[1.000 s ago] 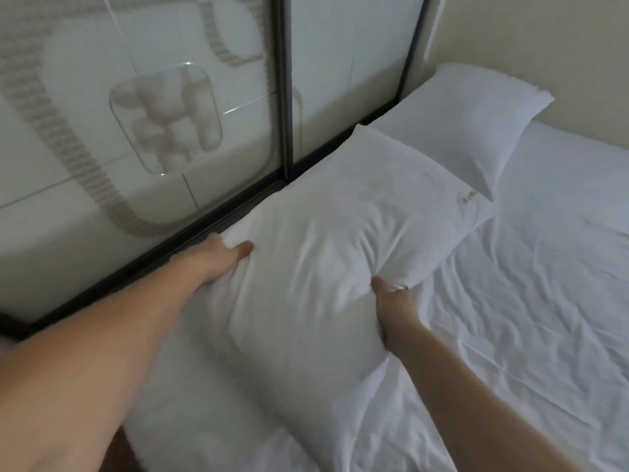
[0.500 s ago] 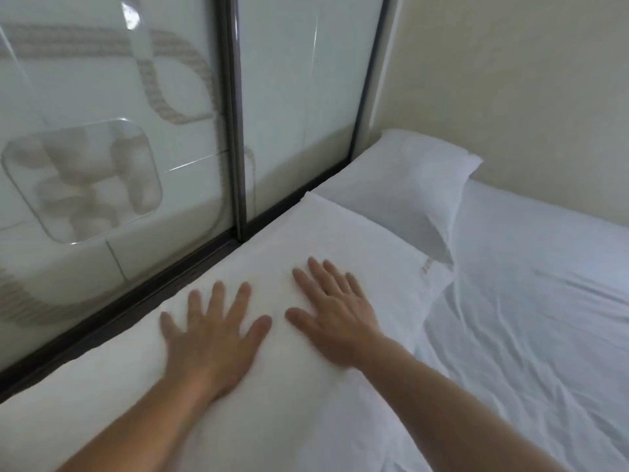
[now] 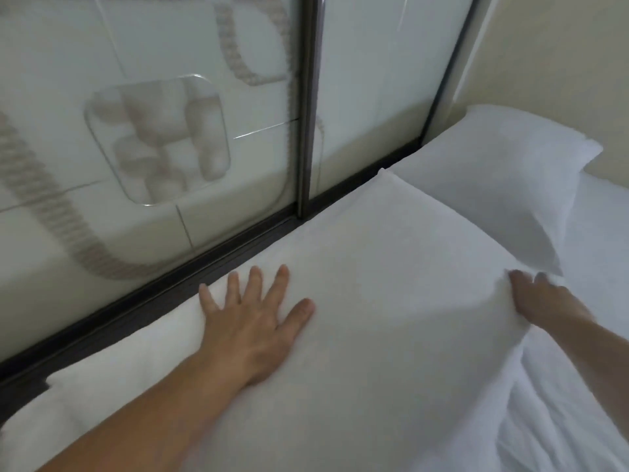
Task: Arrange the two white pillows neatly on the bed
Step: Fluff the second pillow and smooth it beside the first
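Note:
Two white pillows lie in a row along the left side of the bed (image 3: 599, 253), against the glass panels. The near pillow (image 3: 391, 274) fills the middle of the view. My left hand (image 3: 252, 321) lies flat on it with fingers spread, close to the glass. My right hand (image 3: 548, 301) rests flat on that pillow's right edge, fingers pointing away from me, holding nothing. The far pillow (image 3: 493, 178) sits in the corner beyond, touching the near one's far end.
Frosted glass sliding panels (image 3: 153, 114) with a dark bottom track (image 3: 211, 264) run along the left of the bed. A beige wall (image 3: 558, 56) closes the far end. White wrinkled sheet spreads to the right.
Both hands let go of the near pillow's sides and pressed flat on its top. Since then they have slid apart, the left toward the glass and the right to the pillow's right edge.

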Available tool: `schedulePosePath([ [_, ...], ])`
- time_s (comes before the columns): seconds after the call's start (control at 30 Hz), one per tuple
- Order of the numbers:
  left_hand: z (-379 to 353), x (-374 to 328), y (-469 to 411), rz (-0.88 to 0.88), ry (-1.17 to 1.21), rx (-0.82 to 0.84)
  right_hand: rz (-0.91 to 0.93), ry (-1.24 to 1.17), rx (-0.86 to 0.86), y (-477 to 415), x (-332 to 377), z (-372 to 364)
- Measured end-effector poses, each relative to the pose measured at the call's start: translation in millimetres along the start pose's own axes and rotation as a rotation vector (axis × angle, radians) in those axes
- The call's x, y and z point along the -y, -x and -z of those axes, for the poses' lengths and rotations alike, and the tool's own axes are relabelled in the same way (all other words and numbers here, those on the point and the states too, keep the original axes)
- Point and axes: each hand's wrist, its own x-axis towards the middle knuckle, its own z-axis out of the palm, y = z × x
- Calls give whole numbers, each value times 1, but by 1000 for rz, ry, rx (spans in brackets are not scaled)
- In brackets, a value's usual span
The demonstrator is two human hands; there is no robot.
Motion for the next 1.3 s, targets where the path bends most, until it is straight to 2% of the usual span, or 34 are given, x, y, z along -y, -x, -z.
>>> schedulePosePath([
  [0.07,11,-5,-6,-10,71,-44,28,-133,-195,6,18,14],
  [0.1,12,-7,-7,-25,110,-90,104,-258,-229,14,39,25],
  [0.13,12,-7,-3,-29,135,-115,224,-350,-207,26,61,31],
  [0.2,0,-4,8,-37,127,-73,421,-380,-118,72,98,27],
  [0.3,-25,36,32,136,104,76,624,-113,-8,174,134,-7],
  [0.37,-24,71,48,249,119,119,727,-40,82,245,154,-23],
  [0.5,7,113,73,399,131,154,1091,-10,273,354,171,-19],
  [0.57,32,115,87,405,117,111,1197,-72,337,378,169,3],
  [0.67,79,101,104,298,163,-19,1152,-158,260,388,163,45],
  [0.73,112,82,115,205,214,-47,1067,-167,234,390,162,75],
  [0.9,198,34,153,121,266,43,619,-127,436,389,153,166],
  [1.07,304,6,225,67,365,107,583,-107,446,430,131,274],
  [1.17,359,5,277,49,387,212,544,-138,499,473,116,333],
  [1.3,406,22,334,46,379,273,489,-162,539,524,100,376],
])
